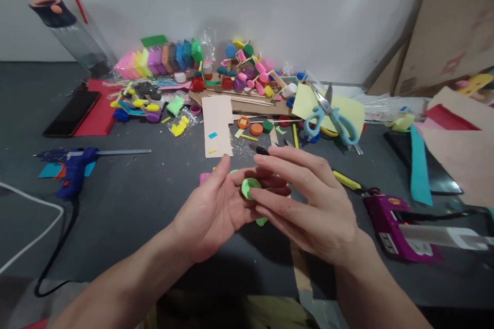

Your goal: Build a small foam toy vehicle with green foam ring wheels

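Note:
My left hand is palm up, its fingers slightly curled under a small, round, light green cup-shaped piece. Whether it is a bottle cap or moulded clay I cannot make out. From the right comes my right hand, fingers apart, one fingertip touching the green piece's edge. Another bit of green shows below my fingers, partly hidden. Just beyond the hands lies a beige card strip with small blue and yellow scraps on it. Orange and dark green caps lie to its right.
A blue glue gun with its cord lies left. Light blue scissors rest on yellow paper at the back right. Nearer are a yellow cutter and a purple box with cables. Coloured clay packs line the wall.

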`<state>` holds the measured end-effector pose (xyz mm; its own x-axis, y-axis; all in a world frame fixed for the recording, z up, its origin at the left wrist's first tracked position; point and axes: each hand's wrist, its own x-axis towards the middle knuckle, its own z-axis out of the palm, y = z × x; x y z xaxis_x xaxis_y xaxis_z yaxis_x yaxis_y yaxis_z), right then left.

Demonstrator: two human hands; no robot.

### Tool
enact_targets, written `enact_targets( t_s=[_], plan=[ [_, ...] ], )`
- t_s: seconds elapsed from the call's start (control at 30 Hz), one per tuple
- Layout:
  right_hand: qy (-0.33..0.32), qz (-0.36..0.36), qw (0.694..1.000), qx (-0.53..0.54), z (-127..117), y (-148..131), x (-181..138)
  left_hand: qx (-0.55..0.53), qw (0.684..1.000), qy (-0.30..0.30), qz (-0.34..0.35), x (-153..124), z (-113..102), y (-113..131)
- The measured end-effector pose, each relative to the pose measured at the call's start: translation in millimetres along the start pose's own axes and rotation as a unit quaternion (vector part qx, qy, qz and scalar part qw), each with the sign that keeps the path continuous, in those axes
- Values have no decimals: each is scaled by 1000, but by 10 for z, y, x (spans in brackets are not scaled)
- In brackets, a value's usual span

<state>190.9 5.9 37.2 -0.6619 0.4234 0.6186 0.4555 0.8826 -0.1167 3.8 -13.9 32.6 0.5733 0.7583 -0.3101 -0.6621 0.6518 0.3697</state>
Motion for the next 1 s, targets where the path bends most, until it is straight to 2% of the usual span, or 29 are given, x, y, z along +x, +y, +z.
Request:
enact_targets(
  t_s=[0.23, 0.53, 0.8, 1.0],
  plan=[
    [-10, -35, 998, -43, 44, 33, -18, 36, 999, -33, -25, -9, -31, 9],
    [-20, -36, 998, -38, 61, 11, -2, 64, 997, -43, 1, -14, -67, 3],
    [17, -4, 999, 30, 116, -10, 27, 40, 999, 0, 0, -16, -31, 14],
    [26, -2, 999, 46, 133, -36, 31, 40, 999, -6, 19, 1, -13, -22]
  ],
)
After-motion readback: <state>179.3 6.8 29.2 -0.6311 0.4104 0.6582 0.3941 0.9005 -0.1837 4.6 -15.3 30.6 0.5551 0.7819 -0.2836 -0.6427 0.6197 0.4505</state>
